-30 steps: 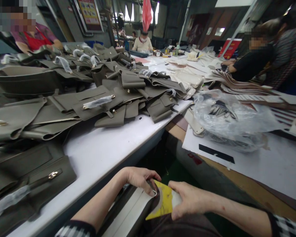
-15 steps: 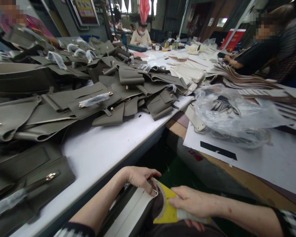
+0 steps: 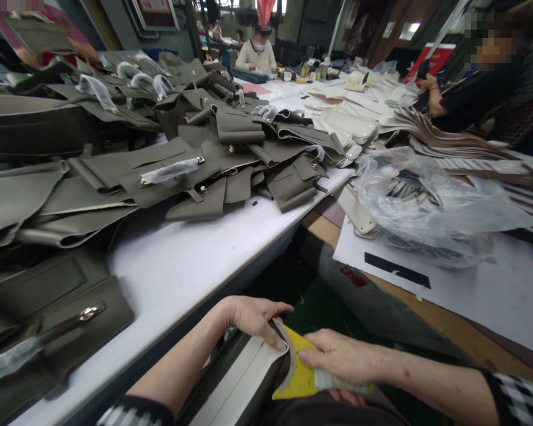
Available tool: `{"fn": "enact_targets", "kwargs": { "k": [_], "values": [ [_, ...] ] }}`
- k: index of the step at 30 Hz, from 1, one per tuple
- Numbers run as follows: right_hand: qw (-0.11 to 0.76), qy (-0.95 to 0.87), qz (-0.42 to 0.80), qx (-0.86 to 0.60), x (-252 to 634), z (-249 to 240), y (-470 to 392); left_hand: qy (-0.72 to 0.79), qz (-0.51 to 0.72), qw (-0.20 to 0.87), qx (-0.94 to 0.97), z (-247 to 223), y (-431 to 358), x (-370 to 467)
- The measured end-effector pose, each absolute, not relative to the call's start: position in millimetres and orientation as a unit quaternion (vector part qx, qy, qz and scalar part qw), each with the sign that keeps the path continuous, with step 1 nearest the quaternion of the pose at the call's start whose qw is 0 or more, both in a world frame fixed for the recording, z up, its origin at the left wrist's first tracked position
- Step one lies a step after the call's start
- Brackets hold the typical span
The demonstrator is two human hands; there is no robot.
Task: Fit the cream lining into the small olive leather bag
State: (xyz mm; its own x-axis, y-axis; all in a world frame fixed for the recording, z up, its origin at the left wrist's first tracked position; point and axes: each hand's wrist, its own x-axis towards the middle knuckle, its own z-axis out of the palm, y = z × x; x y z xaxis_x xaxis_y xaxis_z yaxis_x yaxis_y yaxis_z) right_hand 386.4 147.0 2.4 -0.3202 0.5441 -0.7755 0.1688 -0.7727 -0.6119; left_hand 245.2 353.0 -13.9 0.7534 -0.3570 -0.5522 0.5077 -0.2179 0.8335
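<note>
Down at the bottom edge, below the white table, the person's left hand is curling over the end of a long pale panel, fingers closed on its rounded edge. The right hand is lying flat against a yellow scraper, thumb on top and fingers underneath, clamped on it; the scraper is touching the panel's end, just beside the left fingertips. Both are sitting low, in the person's lap, between the white table and a wooden bench to the right.

On the white table a heap of olive-grey bag pieces is spreading back toward the far end, some with small gold clasps and plastic wraps. One flap with a buckle is lying near the left corner. On the bench a crumpled clear plastic bag is resting on white paper, with cream-coloured pieces stacked behind it. Another person in dark sleeves is working at the far right, and one more is sitting at the table's far end.
</note>
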Motion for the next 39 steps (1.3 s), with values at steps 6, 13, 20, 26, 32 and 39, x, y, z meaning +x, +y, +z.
{"fn": "enact_targets", "kwargs": {
  "k": [6, 13, 20, 26, 32, 39],
  "values": [
    [0.123, -0.301, 0.750, -0.575, 379.5, 7.6, 149.9, 0.056, -0.349, 0.624, 0.697, -13.0, 352.3, 245.6],
    [0.107, -0.272, 0.753, -0.589, 370.0, 4.1, 149.1, 0.048, -0.348, 0.632, 0.691, -12.3, 352.7, 245.8],
    [0.105, -0.232, 0.755, -0.605, 359.2, 5.8, 150.3, 0.049, -0.341, 0.632, 0.694, -12.3, 354.1, 244.7],
    [0.124, -0.195, 0.749, -0.621, 341.7, 13.8, 154.6, 0.058, -0.321, 0.662, 0.675, -21.4, 353.3, 242.1],
    [0.100, -0.174, 0.719, -0.665, 327.9, 23.2, 165.2, 0.066, -0.314, 0.696, 0.643, -22.1, 353.0, 240.2],
    [0.144, -0.184, 0.728, -0.645, 324.9, 9.9, 159.9, 0.078, -0.285, 0.738, 0.607, -23.3, 347.9, 239.6]
  ]
}}
